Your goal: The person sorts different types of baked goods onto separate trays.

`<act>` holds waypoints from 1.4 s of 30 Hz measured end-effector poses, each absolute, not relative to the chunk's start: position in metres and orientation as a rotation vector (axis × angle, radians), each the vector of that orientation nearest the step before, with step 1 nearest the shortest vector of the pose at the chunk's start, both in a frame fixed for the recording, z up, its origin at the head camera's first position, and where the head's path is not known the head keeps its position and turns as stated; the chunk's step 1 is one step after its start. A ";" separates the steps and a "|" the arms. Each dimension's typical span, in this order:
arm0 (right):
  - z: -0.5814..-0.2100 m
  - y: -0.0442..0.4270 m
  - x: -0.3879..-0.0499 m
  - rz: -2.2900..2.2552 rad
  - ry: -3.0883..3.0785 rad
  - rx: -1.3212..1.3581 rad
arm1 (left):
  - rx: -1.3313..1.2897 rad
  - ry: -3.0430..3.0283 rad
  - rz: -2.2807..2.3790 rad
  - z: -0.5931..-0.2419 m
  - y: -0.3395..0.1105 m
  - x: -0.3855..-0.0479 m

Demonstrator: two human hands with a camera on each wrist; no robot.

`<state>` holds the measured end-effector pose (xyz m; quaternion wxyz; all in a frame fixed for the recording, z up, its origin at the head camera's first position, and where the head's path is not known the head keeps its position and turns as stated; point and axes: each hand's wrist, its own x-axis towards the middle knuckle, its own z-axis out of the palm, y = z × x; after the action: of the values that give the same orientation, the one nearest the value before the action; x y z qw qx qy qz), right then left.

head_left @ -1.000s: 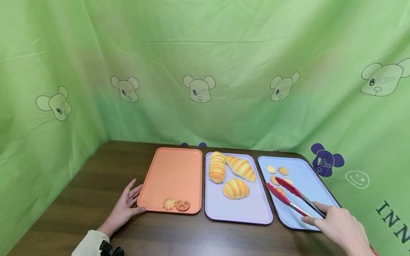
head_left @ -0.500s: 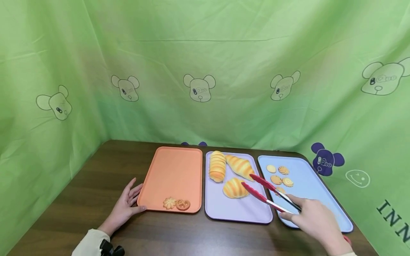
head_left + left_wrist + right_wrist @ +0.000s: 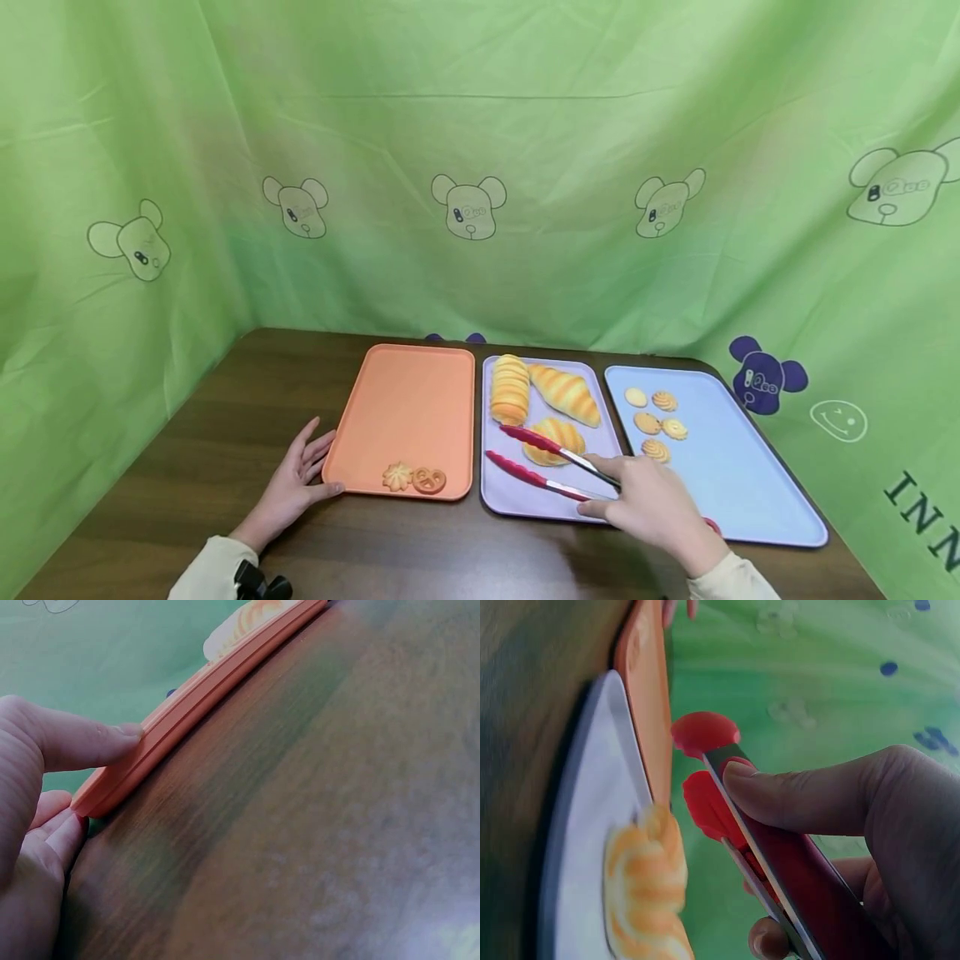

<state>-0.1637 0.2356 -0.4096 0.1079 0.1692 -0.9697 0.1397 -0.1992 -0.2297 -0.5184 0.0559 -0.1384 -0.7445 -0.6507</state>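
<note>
In the head view my right hand (image 3: 648,504) grips red-and-silver tongs (image 3: 551,482) over the lilac tray (image 3: 502,500). The tong tips are apart with nothing between them. One arm passes in front of a round striped bread roll (image 3: 567,435); a long ridged roll (image 3: 510,390) and a croissant (image 3: 564,394) lie behind it. My left hand (image 3: 292,479) rests at the near left corner of the orange tray (image 3: 405,400), fingers nearly straight, thumb (image 3: 112,744) touching the rim. That tray holds a flower-shaped cookie (image 3: 397,477) and a pretzel (image 3: 429,480).
On the right, a blue tray (image 3: 757,475) bears several small cookies (image 3: 647,423), its near left part hidden by my right hand. All three trays stand side by side on a dark wooden table (image 3: 202,433). A green printed curtain (image 3: 375,275) hangs behind and at both sides.
My right hand has carried the tongs leftward from over the blue tray to over the lilac tray. The left hand and the trays have stayed in place.
</note>
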 end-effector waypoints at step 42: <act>-0.415 0.161 -0.211 0.334 -2.936 0.875 | -0.434 -2.236 -1.996 -0.515 -0.229 -0.198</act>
<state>-0.2110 0.1609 -0.4147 0.0298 0.2837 -0.9523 0.1083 -0.1979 -0.2286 -0.5155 0.0564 -0.1429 -0.7371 -0.6581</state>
